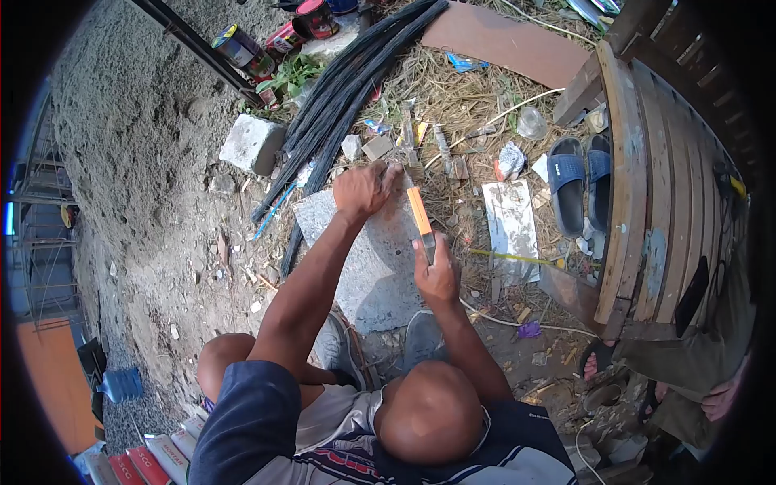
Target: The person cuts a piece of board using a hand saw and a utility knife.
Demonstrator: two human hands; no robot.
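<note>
My right hand (436,271) is closed around the lower end of a slim tool with an orange handle (419,210). Its narrow far end points away from me, close to my left hand, and what kind of tool it is I cannot make out. My left hand (368,190) is curled with its fingers pressed together over the far edge of a speckled grey slab (376,283). Whatever those fingers hold is hidden. The slab lies on the ground in front of my shoes (335,343), and brownish dust covers its upper right part.
Dark bundled strips (347,97) and a pale block (252,144) lie beyond the slab on the left. To the right are a dirty white board (511,230), blue sandals (567,186) and a slatted wooden bench (647,194). Another person's leg (679,364) is at the lower right.
</note>
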